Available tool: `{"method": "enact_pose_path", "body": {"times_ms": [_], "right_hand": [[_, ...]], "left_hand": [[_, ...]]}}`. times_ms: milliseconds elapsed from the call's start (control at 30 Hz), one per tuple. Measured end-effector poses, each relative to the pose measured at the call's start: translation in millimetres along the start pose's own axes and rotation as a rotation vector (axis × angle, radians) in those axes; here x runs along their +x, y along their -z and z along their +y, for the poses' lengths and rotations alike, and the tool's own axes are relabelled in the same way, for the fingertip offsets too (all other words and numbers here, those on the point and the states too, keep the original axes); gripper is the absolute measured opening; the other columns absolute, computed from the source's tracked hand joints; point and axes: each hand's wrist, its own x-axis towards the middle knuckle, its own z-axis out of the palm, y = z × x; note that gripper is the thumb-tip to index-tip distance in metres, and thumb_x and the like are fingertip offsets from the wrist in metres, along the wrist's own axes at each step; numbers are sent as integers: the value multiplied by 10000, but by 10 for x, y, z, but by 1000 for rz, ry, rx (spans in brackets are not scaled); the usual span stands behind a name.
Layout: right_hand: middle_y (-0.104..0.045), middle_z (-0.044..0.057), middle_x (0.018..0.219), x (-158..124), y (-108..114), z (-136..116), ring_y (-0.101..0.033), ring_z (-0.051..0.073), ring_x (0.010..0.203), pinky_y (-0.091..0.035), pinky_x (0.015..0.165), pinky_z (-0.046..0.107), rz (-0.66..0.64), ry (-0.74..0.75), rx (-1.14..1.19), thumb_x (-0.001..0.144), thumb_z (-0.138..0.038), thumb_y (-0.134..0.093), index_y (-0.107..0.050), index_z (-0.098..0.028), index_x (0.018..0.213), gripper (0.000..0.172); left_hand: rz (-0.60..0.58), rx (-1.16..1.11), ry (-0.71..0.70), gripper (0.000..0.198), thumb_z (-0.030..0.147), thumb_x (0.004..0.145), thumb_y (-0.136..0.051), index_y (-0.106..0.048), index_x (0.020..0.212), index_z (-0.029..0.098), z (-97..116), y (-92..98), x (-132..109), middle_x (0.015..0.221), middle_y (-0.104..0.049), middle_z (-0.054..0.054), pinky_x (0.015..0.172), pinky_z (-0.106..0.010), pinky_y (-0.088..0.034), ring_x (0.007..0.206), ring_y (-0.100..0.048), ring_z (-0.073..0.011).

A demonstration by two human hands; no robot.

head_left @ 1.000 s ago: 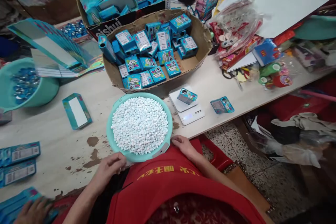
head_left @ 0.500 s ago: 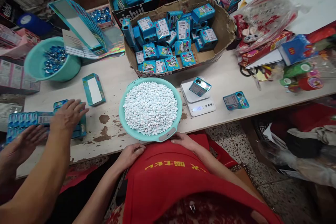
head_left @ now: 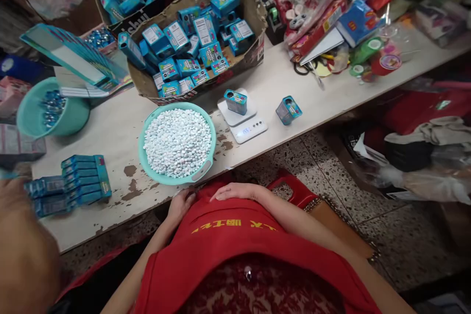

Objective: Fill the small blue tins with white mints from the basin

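Observation:
My left hand (head_left: 180,204) rests at the table's front edge, just below a teal basin (head_left: 201,172) full of small white pellets; its fingers are loosely apart and hold nothing. My right hand (head_left: 239,191) lies flat and open on my red apron, a little right of the basin. A white scale (head_left: 250,130) stands right of the basin with a small blue box (head_left: 235,101) on its pan. Another small blue box (head_left: 289,110) sits on the table right of the scale.
A cardboard tray (head_left: 255,14) of several blue boxes stands behind the basin. On the left are a stack of flat blue cartons (head_left: 73,184), a teal bowl (head_left: 69,120) of shiny blue beads and fanned cartons (head_left: 73,56). Another person's blurred arm (head_left: 22,245) fills the lower left. Clutter covers the table's right end.
My hands have drawn back from the basin's rim towards my apron. The other person's hands have left the flat cartons. The view has swung, so everything sits further left.

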Motion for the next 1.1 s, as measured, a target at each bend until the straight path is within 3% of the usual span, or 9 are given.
{"method": "enact_pose_path", "body": {"times_ms": [133,267,400,633,800,867,967,1033,1100], "right_hand": [[-705,37,995,-118,0,80,-606,227,1008,-408,963,323,158,14,-24,670,-560,-701,-731,-171,911,459],[-699,22,965,-225,39,157,-600,222,993,-411,954,338,351,72,-8,662,-476,-731,-711,-187,924,391],[-679,30,1013,-309,78,287,-592,228,1011,-411,969,367,466,57,45,633,-478,-753,-684,-200,963,437],[-660,47,994,-545,98,502,-598,215,960,-438,919,369,630,-53,120,610,-519,-748,-640,-184,1000,525],[-654,45,889,-583,89,577,-602,193,851,-453,846,364,763,-122,182,589,-558,-736,-616,-167,1023,597],[-649,48,899,-568,97,593,-599,193,860,-454,836,358,814,-142,210,559,-569,-748,-615,-167,1000,612],[-642,59,952,-551,127,587,-601,200,902,-458,831,346,900,-158,250,527,-596,-748,-609,-172,995,646],[-639,62,969,-538,161,561,-607,202,913,-463,829,343,959,-166,270,530,-613,-734,-607,-180,996,648],[-638,61,956,-511,206,519,-613,203,906,-467,829,348,1018,-175,275,534,-623,-721,-603,-185,990,644]], "left_hand": [[52,108,3,381,319,846,-391,-675,1042,158,76,-47,43,1072,-692,-90,873,-315,-483,983,-637,-222],[141,237,20,423,308,895,-336,-661,1081,112,207,-93,112,1043,-673,-171,875,-389,-463,992,-619,-287],[168,333,-15,440,213,903,-293,-649,1120,71,349,-219,264,989,-657,-235,892,-467,-430,979,-611,-344],[199,324,-88,483,61,845,-292,-623,1190,130,442,-390,505,1195,-604,-203,1003,-464,-375,1159,-535,-341],[195,265,-131,414,63,816,-353,-682,1039,178,377,-396,431,1022,-678,-148,970,-416,-425,1054,-595,-303],[172,228,-233,365,77,816,-373,-684,967,192,323,-348,260,964,-686,-125,893,-381,-478,958,-621,-269],[224,133,-588,307,119,858,-374,-664,921,200,254,-139,-71,1002,-669,-116,834,-348,-502,925,-610,-227],[387,72,-744,279,128,878,-393,-643,968,213,262,108,-202,1030,-651,-115,866,-362,-490,972,-592,-221],[607,36,-748,255,110,871,-444,-624,1008,227,327,413,-173,1021,-637,-108,869,-369,-483,975,-584,-216]]}}
